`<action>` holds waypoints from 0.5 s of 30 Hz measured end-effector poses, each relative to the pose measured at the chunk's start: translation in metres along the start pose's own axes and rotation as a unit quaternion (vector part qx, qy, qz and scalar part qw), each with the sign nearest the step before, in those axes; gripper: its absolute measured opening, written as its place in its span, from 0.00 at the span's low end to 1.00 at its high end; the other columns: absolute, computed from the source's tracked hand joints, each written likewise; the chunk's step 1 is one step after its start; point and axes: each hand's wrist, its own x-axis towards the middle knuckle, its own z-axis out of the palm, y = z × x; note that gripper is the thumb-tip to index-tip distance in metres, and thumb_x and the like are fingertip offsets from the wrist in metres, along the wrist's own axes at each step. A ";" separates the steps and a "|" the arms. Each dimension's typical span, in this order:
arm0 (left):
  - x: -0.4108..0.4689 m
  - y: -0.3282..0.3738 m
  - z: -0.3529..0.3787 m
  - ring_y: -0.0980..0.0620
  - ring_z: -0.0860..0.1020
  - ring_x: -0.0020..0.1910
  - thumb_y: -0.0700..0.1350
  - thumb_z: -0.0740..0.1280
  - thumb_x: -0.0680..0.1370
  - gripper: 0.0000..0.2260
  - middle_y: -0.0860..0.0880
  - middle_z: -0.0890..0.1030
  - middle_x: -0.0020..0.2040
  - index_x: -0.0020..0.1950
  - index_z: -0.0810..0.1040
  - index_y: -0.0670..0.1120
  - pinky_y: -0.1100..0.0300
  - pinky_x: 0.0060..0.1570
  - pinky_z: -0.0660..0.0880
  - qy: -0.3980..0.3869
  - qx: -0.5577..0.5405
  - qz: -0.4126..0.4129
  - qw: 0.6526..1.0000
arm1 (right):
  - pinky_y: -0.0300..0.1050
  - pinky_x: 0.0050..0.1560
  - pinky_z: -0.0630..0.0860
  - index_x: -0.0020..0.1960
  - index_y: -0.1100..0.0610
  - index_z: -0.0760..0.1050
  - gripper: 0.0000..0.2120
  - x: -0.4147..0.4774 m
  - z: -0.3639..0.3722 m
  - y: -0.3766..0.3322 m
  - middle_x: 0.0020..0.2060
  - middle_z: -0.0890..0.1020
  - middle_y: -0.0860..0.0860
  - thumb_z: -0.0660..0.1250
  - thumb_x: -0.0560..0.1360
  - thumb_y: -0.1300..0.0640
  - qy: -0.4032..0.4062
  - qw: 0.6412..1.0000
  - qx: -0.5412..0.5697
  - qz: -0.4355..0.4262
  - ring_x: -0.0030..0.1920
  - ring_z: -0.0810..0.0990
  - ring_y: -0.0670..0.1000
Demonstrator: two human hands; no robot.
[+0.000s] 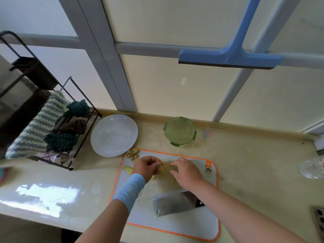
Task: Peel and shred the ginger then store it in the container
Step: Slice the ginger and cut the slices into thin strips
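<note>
Behind the board [175,223] stand plate [114,135] and container [180,131].

On the cutting board [175,223], ginger [161,170] is being gripped by the left hand [146,166] and touched by the right hand [186,171].

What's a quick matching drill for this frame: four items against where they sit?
Items:
1 cleaver
2 plate
3 container
4 ginger peels

Places:
A far-left corner of the cutting board
B counter, beyond the board's far edge
C flat on the board, near side
D counter, left of the container

Pairs: 1-C; 2-D; 3-B; 4-A
</note>
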 end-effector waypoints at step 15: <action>0.000 -0.011 0.001 0.48 0.81 0.38 0.38 0.72 0.76 0.06 0.43 0.84 0.40 0.39 0.82 0.46 0.57 0.39 0.81 -0.013 0.018 -0.016 1.000 | 0.48 0.44 0.70 0.38 0.49 0.84 0.02 0.005 -0.006 0.057 0.37 0.79 0.45 0.74 0.67 0.56 0.078 0.968 -0.154 -0.180 0.40 0.77 0.52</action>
